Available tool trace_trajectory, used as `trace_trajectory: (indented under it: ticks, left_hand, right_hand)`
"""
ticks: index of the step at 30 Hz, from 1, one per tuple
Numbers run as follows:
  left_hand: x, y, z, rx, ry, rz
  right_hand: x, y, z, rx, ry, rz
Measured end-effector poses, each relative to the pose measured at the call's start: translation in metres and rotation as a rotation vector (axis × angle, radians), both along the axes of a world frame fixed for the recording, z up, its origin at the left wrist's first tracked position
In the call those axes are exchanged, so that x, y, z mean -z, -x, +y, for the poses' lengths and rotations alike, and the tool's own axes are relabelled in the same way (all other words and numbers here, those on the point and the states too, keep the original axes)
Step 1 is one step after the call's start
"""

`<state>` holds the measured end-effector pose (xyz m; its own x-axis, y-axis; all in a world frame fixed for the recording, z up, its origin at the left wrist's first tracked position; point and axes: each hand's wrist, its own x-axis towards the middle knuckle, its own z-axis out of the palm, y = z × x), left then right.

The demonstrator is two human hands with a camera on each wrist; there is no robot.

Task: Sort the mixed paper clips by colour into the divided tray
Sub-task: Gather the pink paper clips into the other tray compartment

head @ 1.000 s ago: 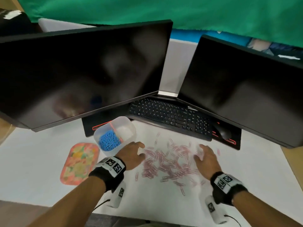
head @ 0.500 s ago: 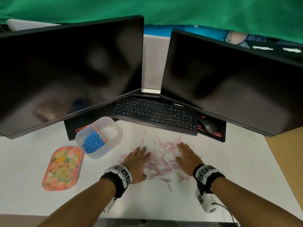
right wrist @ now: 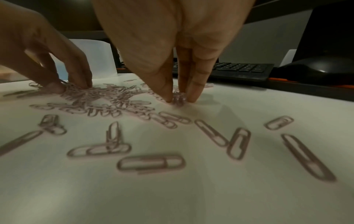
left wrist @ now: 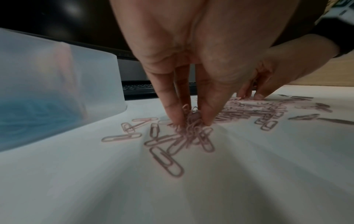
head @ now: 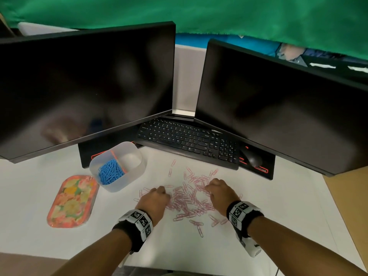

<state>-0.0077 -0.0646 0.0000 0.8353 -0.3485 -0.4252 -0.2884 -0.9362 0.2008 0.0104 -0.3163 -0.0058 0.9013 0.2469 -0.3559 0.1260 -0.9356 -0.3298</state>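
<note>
Several pink paper clips (head: 189,200) lie scattered on the white desk sheet in front of the keyboard. My left hand (head: 157,198) stands fingers-down at the pile's left edge and pinches a bunch of pink clips (left wrist: 191,121) between thumb and fingers. At the pile's right edge my right hand (head: 218,191) pinches a small clump of pink clips (right wrist: 179,98) in the same way. The clear divided tray (head: 137,170) stands to the left, with blue clips (head: 110,173) in its left compartment; I see no clips in its right compartment.
A flowered orange lid (head: 72,201) lies left of the tray. A black keyboard (head: 189,140) and mouse (head: 252,158) sit behind the clips under two dark monitors (head: 85,86). The white sheet (head: 179,250) ends at a wooden desk edge on the right.
Both hands went from flat with spread fingers on the pile to curled, fingertips pinching clips. They raked the clips inward, so the pile is tighter.
</note>
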Motion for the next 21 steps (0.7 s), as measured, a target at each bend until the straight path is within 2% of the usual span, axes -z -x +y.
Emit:
trace_trajectory:
  ticks: [6, 13, 21]
  left_hand:
    - [-0.001, -0.008, -0.008, -0.059, 0.035, 0.027]
    - [-0.009, -0.012, -0.008, -0.209, 0.19, 0.06]
    - [-0.041, -0.02, 0.01, -0.4, 0.405, -0.1]
  right_hand:
    - [0.0, -0.002, 0.001, 0.045, 0.008, 0.05]
    - [-0.004, -0.005, 0.002, 0.111, -0.04, 0.071]
    - [-0.005, -0.001, 0.004, 0.12, -0.061, 0.058]
